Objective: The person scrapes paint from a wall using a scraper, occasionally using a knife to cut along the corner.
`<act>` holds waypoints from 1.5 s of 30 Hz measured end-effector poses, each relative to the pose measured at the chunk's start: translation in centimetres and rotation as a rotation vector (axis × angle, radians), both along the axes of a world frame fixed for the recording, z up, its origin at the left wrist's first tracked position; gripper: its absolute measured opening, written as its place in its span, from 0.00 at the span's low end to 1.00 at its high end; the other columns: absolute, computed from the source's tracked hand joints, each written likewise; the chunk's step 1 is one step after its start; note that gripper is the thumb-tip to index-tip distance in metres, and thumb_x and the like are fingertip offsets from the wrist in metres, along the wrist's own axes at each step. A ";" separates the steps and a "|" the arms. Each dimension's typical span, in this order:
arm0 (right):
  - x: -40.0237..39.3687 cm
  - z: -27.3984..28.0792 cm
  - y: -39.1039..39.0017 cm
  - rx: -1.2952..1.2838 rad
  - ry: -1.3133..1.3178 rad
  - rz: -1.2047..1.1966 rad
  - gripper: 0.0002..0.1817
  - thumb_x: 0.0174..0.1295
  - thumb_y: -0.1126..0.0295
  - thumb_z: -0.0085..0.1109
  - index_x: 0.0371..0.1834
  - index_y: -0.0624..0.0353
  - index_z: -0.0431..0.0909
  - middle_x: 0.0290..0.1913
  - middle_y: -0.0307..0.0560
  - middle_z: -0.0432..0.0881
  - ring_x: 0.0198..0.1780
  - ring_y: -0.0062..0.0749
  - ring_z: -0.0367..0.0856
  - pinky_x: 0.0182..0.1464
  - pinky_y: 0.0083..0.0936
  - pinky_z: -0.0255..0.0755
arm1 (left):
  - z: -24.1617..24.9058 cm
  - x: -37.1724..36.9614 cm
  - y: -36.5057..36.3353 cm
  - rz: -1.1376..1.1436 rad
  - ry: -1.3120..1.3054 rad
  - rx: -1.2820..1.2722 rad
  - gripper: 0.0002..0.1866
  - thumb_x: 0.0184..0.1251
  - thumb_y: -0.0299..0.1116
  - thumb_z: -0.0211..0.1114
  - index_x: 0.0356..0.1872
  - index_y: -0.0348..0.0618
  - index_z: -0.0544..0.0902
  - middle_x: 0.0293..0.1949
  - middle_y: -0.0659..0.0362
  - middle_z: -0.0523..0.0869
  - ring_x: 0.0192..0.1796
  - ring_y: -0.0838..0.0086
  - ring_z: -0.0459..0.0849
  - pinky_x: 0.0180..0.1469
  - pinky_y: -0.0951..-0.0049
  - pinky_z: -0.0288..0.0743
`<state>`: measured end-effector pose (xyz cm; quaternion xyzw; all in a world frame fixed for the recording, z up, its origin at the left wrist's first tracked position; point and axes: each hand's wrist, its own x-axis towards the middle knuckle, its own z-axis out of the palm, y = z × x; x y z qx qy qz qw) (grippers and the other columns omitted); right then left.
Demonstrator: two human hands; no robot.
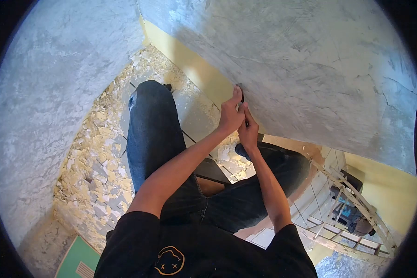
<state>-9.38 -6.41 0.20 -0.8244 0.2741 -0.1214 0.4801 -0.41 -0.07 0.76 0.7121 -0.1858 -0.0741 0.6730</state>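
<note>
A dark, narrow scraper (243, 97) is pressed against the lower part of the grey wall (310, 69), beside the edge of the remaining yellow paint (206, 76). My right hand (249, 132) is closed around its handle, which shows as a dark bit between the fingers. Just ahead of it, my left hand (230, 115) presses on the tool with its fingers together, the tips at the wall. Most of the scraper is hidden by both hands.
Peeled paint flakes (95, 171) cover the floor along the left wall (65, 83). My bent legs (155, 125) frame the work spot. A wooden ladder (352, 204) lies at the right, near a dark bundle (350, 217). A green board (76, 259) is at lower left.
</note>
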 end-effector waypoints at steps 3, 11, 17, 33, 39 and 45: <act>0.2 0.2 0.2 -0.011 0.000 -0.020 0.23 0.70 0.70 0.49 0.68 0.56 0.65 0.27 0.42 0.78 0.28 0.19 0.70 0.32 0.21 0.69 | 0.9 0.1 0.1 -0.099 0.176 -0.025 0.29 0.57 0.20 0.60 0.63 0.28 0.66 0.64 0.33 0.63 0.69 0.50 0.61 0.68 0.66 0.61; 6.1 -1.7 0.9 -0.025 0.046 0.099 0.24 0.66 0.75 0.50 0.67 0.57 0.66 0.48 0.57 0.83 0.45 0.30 0.81 0.47 0.25 0.73 | -2.2 4.7 -0.1 0.201 0.006 0.121 0.32 0.59 0.21 0.61 0.66 0.41 0.65 0.31 0.41 0.80 0.29 0.78 0.71 0.36 0.75 0.71; 2.6 -1.4 0.4 0.009 -0.011 0.040 0.24 0.68 0.74 0.50 0.68 0.55 0.66 0.49 0.55 0.83 0.43 0.27 0.81 0.46 0.25 0.73 | 0.8 2.2 1.1 0.001 0.249 -0.012 0.28 0.58 0.19 0.58 0.62 0.29 0.67 0.64 0.35 0.65 0.69 0.53 0.62 0.69 0.68 0.58; 1.9 -0.2 0.7 -0.035 -0.065 0.007 0.22 0.69 0.72 0.49 0.67 0.58 0.67 0.50 0.54 0.82 0.42 0.26 0.78 0.45 0.22 0.72 | 0.7 1.5 0.5 -0.015 0.101 -0.030 0.30 0.56 0.20 0.60 0.62 0.28 0.67 0.63 0.35 0.65 0.68 0.51 0.63 0.67 0.65 0.61; -0.1 1.5 0.7 0.026 0.084 -0.059 0.22 0.69 0.72 0.50 0.67 0.57 0.67 0.47 0.55 0.83 0.40 0.26 0.78 0.44 0.23 0.72 | 0.7 -0.5 0.2 -0.114 0.154 -0.069 0.30 0.58 0.20 0.59 0.64 0.29 0.65 0.64 0.34 0.64 0.70 0.50 0.60 0.69 0.64 0.58; 4.2 -0.1 0.5 -0.098 -0.098 0.039 0.22 0.68 0.74 0.50 0.66 0.57 0.67 0.52 0.57 0.81 0.47 0.29 0.79 0.48 0.26 0.72 | -2.5 2.4 -0.7 0.106 -0.117 0.137 0.28 0.62 0.22 0.60 0.65 0.38 0.67 0.27 0.49 0.83 0.28 0.68 0.80 0.34 0.71 0.75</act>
